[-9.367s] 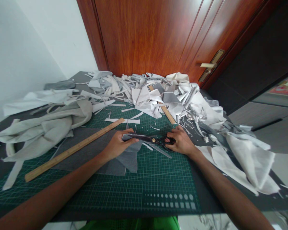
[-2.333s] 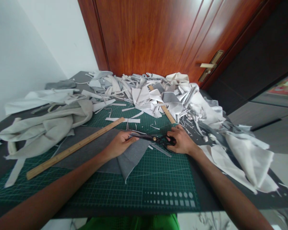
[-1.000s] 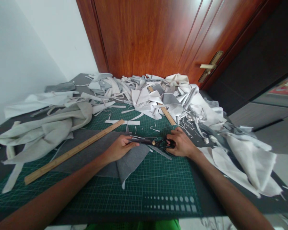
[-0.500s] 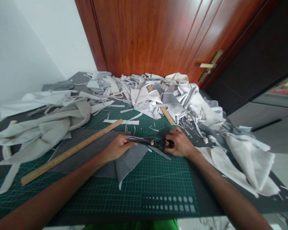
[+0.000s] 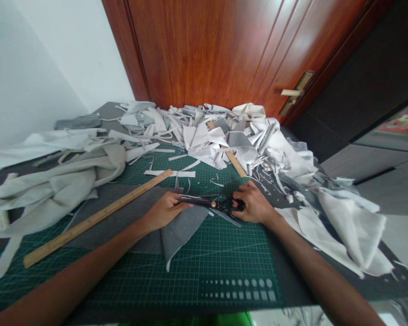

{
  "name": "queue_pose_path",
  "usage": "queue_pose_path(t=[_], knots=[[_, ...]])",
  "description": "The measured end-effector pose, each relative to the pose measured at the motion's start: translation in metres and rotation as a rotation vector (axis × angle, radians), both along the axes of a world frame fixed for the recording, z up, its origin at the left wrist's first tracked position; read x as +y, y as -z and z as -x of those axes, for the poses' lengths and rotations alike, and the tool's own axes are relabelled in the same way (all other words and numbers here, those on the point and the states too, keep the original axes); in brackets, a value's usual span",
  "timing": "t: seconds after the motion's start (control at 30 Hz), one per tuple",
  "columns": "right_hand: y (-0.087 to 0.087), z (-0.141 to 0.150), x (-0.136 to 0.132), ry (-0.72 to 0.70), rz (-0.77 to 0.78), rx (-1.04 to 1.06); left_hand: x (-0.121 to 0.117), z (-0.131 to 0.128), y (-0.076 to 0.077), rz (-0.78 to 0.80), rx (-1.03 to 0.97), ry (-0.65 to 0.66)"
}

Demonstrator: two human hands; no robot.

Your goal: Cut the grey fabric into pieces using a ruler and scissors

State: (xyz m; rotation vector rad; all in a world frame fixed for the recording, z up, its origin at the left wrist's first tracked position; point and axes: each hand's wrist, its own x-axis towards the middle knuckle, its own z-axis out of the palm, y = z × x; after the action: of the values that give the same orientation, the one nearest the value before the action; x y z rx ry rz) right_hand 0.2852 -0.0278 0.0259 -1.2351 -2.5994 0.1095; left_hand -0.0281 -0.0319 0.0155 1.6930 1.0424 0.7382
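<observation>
My right hand is closed around the handles of black scissors, whose blades point left. With fingers pinched, my left hand grips the edge of a dark grey fabric piece beside the blade tips. The fabric lies over a green cutting mat, and one corner of it hangs folded towards me below the blades. A narrow grey strip lies under the scissors. On the left part of the fabric rests a wooden ruler, slanting up to the right.
Heaped white and grey fabric scraps fill the back of the table before a wooden door. A second wooden ruler sticks out of them. Bunched beige cloth lies left, and white cloth lies right.
The view has shifted slightly. Both hands keep their holds on the fabric and scissors, in almost the same place on the mat.
</observation>
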Motion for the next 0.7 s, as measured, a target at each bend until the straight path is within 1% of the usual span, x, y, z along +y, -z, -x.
queue_pose_path(t=[0.17,0.27,0.47,0.7], knots=[[0.0031,-0.0011,0.0005,-0.011,-0.007,0.003,0.0000,0.0004,0.0013,-0.026,0.056,-0.022],[0.0050,-0.0017,0.0006,-0.005,-0.024,0.005,0.0004,0.0007,0.0024,-0.033,0.053,-0.007],[0.0020,-0.0015,-0.0007,-0.003,-0.014,0.010,0.0000,0.0010,0.0019,-0.046,0.076,-0.015],[-0.0044,-0.0009,-0.0037,-0.020,0.030,-0.022,-0.0011,-0.0031,-0.0027,-0.006,-0.026,0.005]])
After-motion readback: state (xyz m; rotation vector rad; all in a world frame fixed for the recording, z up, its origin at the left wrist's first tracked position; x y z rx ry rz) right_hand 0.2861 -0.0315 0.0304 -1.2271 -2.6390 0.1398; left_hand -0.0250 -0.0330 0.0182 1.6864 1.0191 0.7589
